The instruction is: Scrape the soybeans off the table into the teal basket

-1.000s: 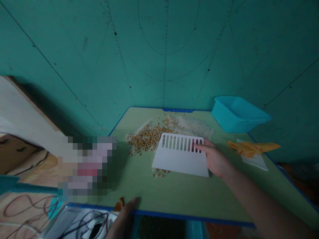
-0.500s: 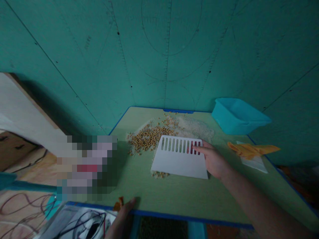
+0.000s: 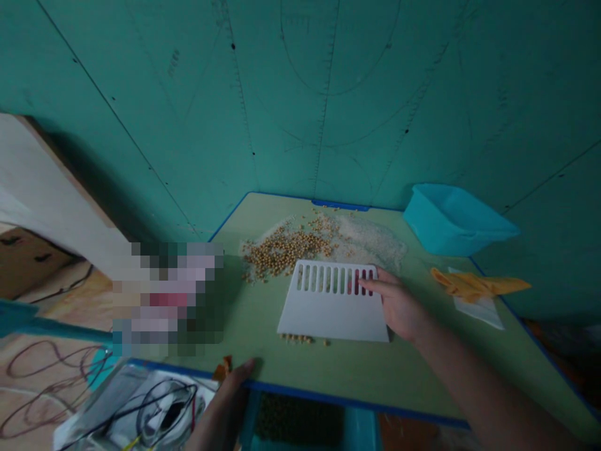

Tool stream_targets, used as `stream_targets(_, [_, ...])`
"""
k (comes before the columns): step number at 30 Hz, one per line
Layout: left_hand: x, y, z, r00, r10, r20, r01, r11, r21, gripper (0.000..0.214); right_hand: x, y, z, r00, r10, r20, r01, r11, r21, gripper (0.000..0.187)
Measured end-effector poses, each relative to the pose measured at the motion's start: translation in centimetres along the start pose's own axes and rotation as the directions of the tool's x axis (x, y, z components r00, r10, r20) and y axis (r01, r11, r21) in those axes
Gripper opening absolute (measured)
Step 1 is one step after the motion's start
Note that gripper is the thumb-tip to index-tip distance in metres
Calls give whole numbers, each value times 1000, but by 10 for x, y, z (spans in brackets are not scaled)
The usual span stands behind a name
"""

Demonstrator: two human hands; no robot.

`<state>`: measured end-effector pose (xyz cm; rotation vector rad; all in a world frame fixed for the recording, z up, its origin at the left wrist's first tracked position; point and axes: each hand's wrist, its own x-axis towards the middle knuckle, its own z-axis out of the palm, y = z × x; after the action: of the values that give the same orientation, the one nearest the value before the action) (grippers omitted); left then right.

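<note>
My right hand (image 3: 399, 305) grips the right end of a white slotted scraper (image 3: 328, 307), fingers through its slots, with the scraper leaning on the green table (image 3: 328, 363). A few tan beans (image 3: 300, 339) lie along the scraper's near edge. Beyond it sits a pile of tan beans (image 3: 284, 247) beside a patch of white grains (image 3: 370, 241). My left hand (image 3: 230, 401) rests on the table's blue near edge, fingers curled over it, next to a small orange scrap (image 3: 224, 368).
A turquoise tub (image 3: 453, 219) stands at the back right. An orange cloth (image 3: 479, 285) lies on white paper (image 3: 483, 311) at the right edge. A container of dark beans (image 3: 300, 426) sits below the near edge. Cables and a tray (image 3: 141, 413) lie lower left.
My right hand has drawn the scraper toward me and a little left. The small clump of beans under its near edge has spread into a thin line.
</note>
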<state>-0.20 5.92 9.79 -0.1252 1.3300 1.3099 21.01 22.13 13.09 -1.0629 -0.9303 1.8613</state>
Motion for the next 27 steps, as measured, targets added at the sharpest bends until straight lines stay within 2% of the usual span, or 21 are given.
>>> stream_targets(2, [4, -1, -5, 999, -41, -1, 41, 996, -82, 12, -1, 1, 1, 1000, 1, 2, -1, 1000, -8, 16])
stream_targets(5, [6, -4, -7, 999, -38, -12, 35, 985, -170, 6, -3, 2, 2, 1000, 10, 14, -10, 1000, -17, 15])
stream_targets(10, [2, -5, 0, 999, -41, -12, 39, 990, -132, 4, -4, 4, 3, 999, 45, 15, -44, 999, -30, 20])
stream_targets(18, [7, -9, -3, 999, -18, 35, 20, 999, -49, 14, -5, 4, 3, 998, 40, 46, -39, 999, -38, 19])
stream_targets(27, [3, -6, -3, 994, -23, 102, 37, 990, -133, 4, -9, 7, 5, 991, 63, 121, -55, 996, -68, 20])
